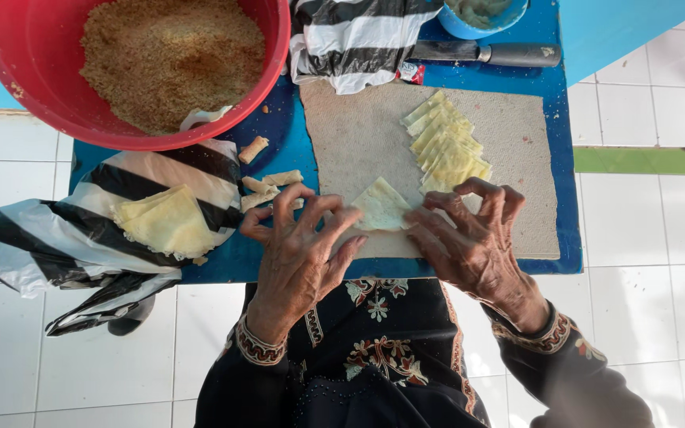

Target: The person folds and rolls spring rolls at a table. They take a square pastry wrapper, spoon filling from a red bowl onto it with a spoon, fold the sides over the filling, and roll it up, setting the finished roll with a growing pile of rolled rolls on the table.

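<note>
My left hand (301,246) and my right hand (469,238) press from either side on a pale folded pastry wrapper (380,208) lying on a beige cloth mat (358,135). Fingertips of both hands touch its edges. A fanned row of thin yellow wrappers (445,147) lies just above my right hand. Three small rolled pastries (267,186) rest on the blue table (291,147) left of my left hand.
A red bowl (29,55) of brown crumbly filling stands at top left. A black-and-white striped plastic bag (57,230) holds a stack of wrappers (168,222). A knife (489,54), another striped bag (354,40) and a blue bowl (457,24) sit at the back. White floor tiles surround the table.
</note>
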A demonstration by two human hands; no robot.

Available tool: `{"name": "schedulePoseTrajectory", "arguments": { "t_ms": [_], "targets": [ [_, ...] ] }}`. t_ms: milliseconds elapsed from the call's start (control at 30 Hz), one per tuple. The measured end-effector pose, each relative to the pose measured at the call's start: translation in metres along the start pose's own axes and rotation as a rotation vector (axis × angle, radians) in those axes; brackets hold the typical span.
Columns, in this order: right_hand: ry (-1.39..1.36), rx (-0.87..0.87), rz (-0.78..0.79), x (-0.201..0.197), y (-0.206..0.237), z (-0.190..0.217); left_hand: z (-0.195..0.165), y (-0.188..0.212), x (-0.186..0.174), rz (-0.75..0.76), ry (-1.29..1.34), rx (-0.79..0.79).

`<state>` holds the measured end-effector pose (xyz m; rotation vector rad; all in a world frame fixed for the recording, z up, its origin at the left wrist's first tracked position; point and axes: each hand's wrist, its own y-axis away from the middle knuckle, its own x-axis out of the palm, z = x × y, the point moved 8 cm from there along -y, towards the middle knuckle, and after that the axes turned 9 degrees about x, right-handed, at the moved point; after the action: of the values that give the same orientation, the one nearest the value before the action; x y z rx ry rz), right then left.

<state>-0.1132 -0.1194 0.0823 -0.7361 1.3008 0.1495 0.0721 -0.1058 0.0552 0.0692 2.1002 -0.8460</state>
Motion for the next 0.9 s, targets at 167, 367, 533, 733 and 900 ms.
{"name": "schedulePoseTrajectory", "arguments": {
  "t_ms": [167, 367, 533, 733, 900],
  "targets": [
    [0.031, 0.034, 0.047, -0.004, -0.006, -0.001, -0.004, -0.001, -0.004, 0.012, -0.018, 0.024],
    [0.085, -0.052, 0.081, -0.001, -0.035, 0.016, 0.002, -0.005, -0.012, -0.030, 0.025, 0.006],
    [-0.037, -0.077, 0.154, -0.021, -0.083, 0.023, 0.008, -0.002, -0.019, -0.024, -0.014, -0.025],
    [-0.118, -0.246, -0.036, -0.016, -0.185, 0.064, 0.015, -0.007, -0.026, -0.026, 0.000, -0.012],
    [-0.367, -0.592, -0.042, 0.035, -0.233, 0.120, 0.025, -0.005, -0.026, 0.014, 0.015, -0.032]
  ]
}}
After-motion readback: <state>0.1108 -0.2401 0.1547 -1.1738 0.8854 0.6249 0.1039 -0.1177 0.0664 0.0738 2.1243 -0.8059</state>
